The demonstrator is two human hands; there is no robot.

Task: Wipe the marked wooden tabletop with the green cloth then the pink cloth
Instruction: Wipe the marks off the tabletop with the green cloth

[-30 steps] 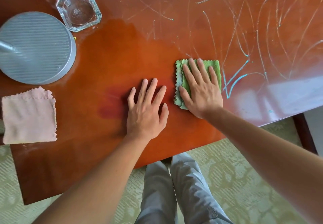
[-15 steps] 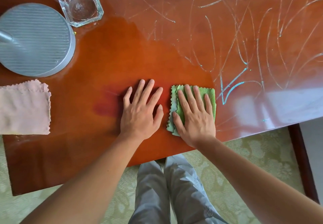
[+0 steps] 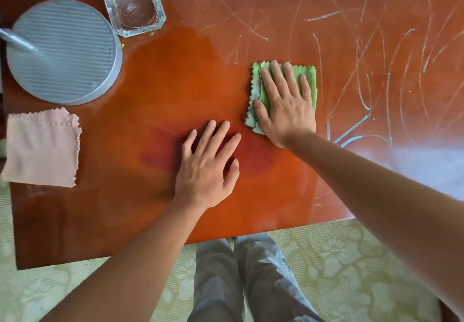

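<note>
A glossy, lacquered reddish wooden tabletop (image 3: pixel 175 90) reflects light at 3 o'clock, its sheen dulled by chalky pale and blue scribbles (image 3: pixel 351 131) from 12 to 3 o'clock. A soft green cloth (image 3: pixel 307 78) with pinked, zigzag edges lies near centre. At 9 o'clock, a matt pink cloth (image 3: pixel 41 148) with the same fuzzy weave. At 10 o'clock, a ribbed, dull grey metal disc (image 3: pixel 65 50). At 11 o'clock, a clear, shiny faceted glass dish (image 3: pixel 134 6). Below, a patterned woven floor covering (image 3: pixel 339 271).
</note>
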